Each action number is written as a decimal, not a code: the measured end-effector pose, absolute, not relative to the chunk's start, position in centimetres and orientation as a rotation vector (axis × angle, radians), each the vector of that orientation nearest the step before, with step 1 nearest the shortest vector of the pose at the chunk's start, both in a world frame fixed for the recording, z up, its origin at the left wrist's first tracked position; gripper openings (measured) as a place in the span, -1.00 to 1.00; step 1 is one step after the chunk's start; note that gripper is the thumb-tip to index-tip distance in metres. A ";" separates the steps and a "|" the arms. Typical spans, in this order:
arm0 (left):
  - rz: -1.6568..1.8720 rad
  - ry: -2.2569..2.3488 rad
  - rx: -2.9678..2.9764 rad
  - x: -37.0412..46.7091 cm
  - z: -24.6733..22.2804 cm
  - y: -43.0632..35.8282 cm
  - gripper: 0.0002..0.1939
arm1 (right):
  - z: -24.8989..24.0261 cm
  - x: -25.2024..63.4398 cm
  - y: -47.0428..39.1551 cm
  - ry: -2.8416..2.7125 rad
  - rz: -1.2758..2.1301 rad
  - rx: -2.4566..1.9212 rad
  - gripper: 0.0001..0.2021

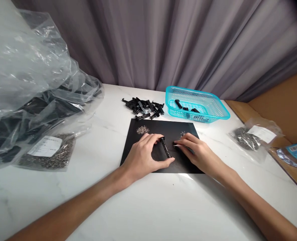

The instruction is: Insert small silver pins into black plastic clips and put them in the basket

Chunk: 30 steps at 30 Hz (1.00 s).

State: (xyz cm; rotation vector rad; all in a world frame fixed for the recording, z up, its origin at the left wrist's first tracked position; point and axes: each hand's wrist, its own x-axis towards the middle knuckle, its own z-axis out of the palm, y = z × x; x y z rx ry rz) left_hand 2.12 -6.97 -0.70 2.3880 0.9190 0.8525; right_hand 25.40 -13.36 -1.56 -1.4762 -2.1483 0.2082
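My left hand (145, 152) grips a long black plastic part (165, 148) by its two ends, between thumb and fingers, over a black mat (138, 149). To its right, my right hand (197, 149) pinches a thin silvery rod (179, 145) that points toward the black part without touching it. The fingertips hide some of the rod, so I cannot tell what kind of tool or pin it is. A small heap of metal pieces (143, 129) lies on the mat beyond my left hand. Just beyond my right fingers sits a smaller group of shiny metal pieces (182, 134).
Behind the mat lies a pile of black plastic parts (144, 107). A blue basket (223, 115) beside it holds several more. Bags of small metal pieces lie left (63, 154) and right (247, 139). A large clear plastic bag (32, 67) fills the left side, before a grey curtain (138, 40).
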 end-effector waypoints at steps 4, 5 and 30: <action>0.834 0.933 2.388 2.1 -0.6 -7.1 -0.38 | -0.9 25.2 -13.9 -2.238 0.233 -1.468 -0.67; 0.827 0.933 2.390 2.1 -0.7 -7.0 -0.38 | -0.7 24.9 -14.1 -2.286 0.236 -1.471 -0.65; 0.706 0.871 2.416 1.9 0.2 -6.9 -0.44 | -0.9 24.4 -12.8 -1.873 0.358 -1.434 -0.82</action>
